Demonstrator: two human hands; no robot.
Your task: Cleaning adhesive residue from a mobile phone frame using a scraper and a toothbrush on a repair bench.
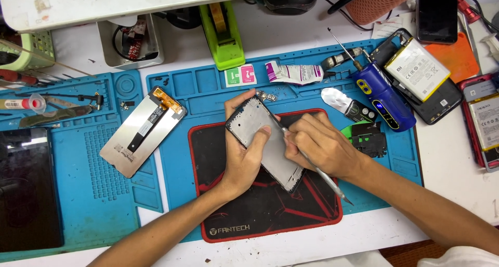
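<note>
My left hand (243, 153) grips a grey metal phone frame (249, 125), tilted, above a black and red mat (228, 204). My right hand (318, 146) holds a thin metal tool (332, 186) like a pen, its tip resting on the frame's upper right edge near my left fingers. The tool's other end points toward the lower right. A detached phone screen (141, 132) with an orange flex cable lies face down on the blue work mat (104, 194) to the left of my hands.
A green tape dispenser (222, 33) stands at the back. To the right lie a blue electric screwdriver (382, 95), a phone battery (417, 68), a black phone (436, 12) and a red-cased phone (483, 121). A dark tablet (26, 189) lies far left.
</note>
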